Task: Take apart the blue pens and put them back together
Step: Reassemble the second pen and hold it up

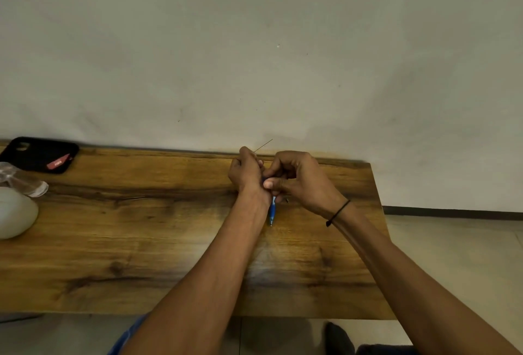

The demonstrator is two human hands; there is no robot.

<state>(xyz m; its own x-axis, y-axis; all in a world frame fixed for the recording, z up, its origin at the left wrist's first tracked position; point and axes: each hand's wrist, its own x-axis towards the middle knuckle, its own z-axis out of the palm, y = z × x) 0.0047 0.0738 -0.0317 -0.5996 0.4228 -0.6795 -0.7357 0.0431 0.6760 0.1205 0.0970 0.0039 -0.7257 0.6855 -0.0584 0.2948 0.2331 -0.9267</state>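
Both hands, the left hand (245,171) and right hand (297,176), grip a light, slippery blue pen (272,210), its tip at six o'clock; best pinched mid-barrel.

- The upper part of the blue pen (272,210) is hidden behind the left hand (245,171) and the right hand (300,177); only its lower barrel and tip are seen.
- What is pinched between the curled fingers cannot be made out.
- A small dark piece (287,200) beside the pen is too small to be identified.
- The white rounded object (14,213) and the clear plastic item (22,180) are cut off by the left edge.
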